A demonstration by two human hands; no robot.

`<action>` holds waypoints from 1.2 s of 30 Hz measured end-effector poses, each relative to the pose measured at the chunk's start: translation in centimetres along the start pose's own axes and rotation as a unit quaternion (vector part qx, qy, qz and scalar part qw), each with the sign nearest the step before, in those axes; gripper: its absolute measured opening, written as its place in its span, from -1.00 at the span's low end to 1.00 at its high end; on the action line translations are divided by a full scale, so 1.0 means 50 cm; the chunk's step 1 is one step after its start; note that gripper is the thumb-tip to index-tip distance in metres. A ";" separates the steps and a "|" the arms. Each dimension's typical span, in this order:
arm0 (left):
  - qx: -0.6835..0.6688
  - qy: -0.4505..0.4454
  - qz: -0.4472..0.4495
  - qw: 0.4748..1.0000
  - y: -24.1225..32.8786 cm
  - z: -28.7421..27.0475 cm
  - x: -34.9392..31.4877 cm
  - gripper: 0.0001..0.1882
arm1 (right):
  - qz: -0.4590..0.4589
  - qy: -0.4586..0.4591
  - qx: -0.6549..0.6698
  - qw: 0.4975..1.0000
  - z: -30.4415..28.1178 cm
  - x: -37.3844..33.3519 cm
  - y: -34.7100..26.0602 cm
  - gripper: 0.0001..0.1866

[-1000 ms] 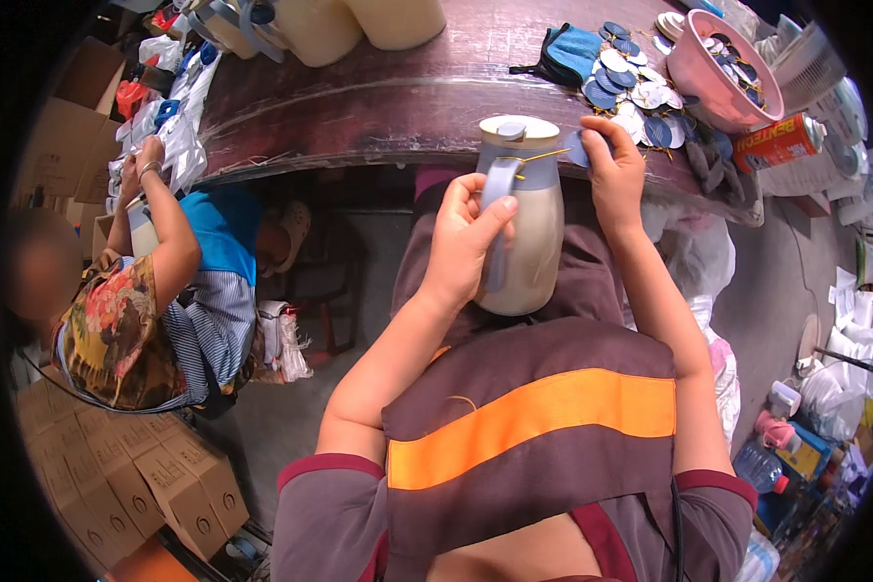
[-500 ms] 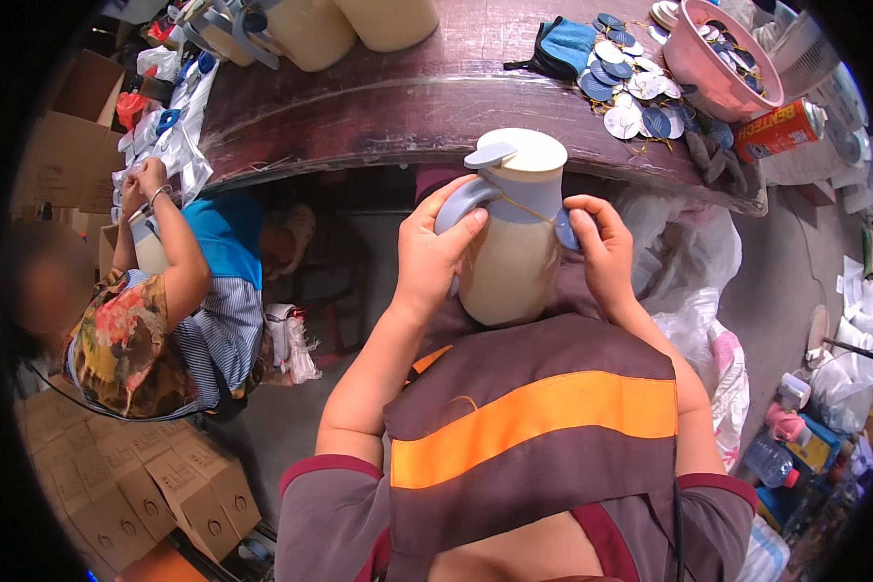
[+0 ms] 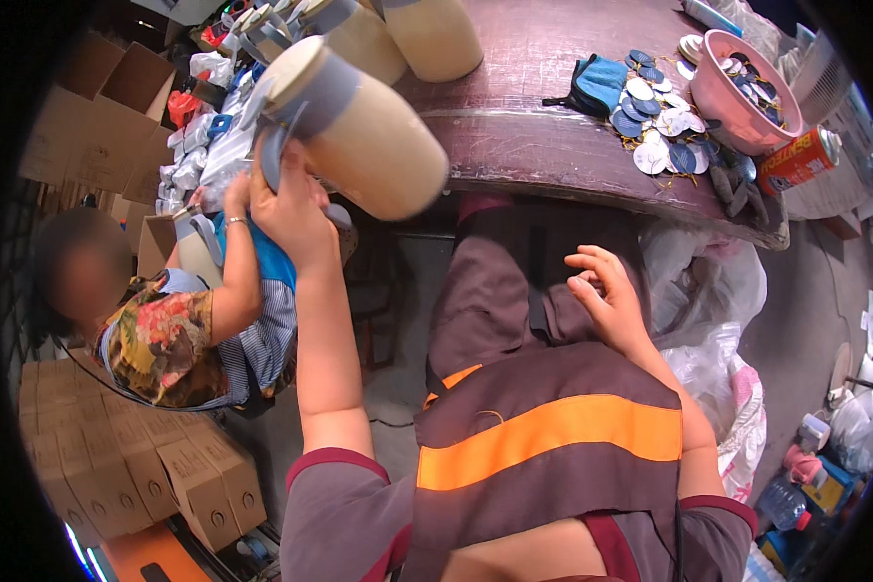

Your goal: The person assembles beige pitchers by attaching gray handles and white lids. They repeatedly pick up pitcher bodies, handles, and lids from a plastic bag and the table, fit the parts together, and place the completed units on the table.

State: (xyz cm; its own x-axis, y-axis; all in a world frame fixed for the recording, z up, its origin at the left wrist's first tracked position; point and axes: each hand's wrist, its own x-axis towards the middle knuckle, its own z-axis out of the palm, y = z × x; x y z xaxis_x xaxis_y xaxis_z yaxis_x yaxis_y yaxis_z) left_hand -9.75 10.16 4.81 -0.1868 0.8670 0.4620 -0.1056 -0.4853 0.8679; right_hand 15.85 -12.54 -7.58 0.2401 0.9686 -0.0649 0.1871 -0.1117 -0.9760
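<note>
My left hand [image 3: 296,209] is closed round the grey-blue handle of a cream jug [image 3: 378,145] with a grey-blue upper band and pale lid. The jug is tilted, its lid toward the upper left, over the left part of the table edge. Over my lap, my right hand [image 3: 606,291] holds nothing; its fingers are loosely bent and apart. Several like jugs [image 3: 436,48] stand on the table just beyond the held one. Round blue and white tags [image 3: 664,121] with yellow strings lie in a heap on the table, beyond my right hand.
A pink basin [image 3: 737,116] of tags, an orange-red can [image 3: 800,165] and a blue pouch [image 3: 599,82] are on the dark red table [image 3: 524,145]. At left a co-worker [image 3: 165,320] handles another jug. Cardboard boxes [image 3: 204,490] fill the lower left; clear plastic bags [image 3: 708,291] lie right.
The jug has moved from over my lap up and left, tilting, in my left hand. My right hand has let go of its blue tag. My view has shifted slightly.
</note>
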 end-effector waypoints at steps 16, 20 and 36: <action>0.209 0.107 -0.055 0.970 -0.403 -0.152 0.109 -0.54 | 0.144 0.293 -0.119 0.938 -0.149 -0.101 0.251 -0.79; 0.088 -0.181 -0.207 0.957 -0.319 -0.004 -0.105 -0.69 | 0.228 0.167 -0.328 0.901 -0.171 -0.218 0.432 -0.69; 0.256 -0.523 -0.005 0.813 -0.428 0.078 -0.354 -0.85 | 0.515 0.064 -0.450 0.726 -0.123 -0.454 0.409 -0.65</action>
State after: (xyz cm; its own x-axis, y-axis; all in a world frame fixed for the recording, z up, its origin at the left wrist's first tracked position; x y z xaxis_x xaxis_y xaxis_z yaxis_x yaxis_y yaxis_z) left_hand -0.37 5.62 -21.23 0.7725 0.6227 0.1247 0.3677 -0.5987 0.7116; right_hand 20.09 -38.18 -24.78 0.7705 0.2450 -0.5885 0.3784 -0.9187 0.1129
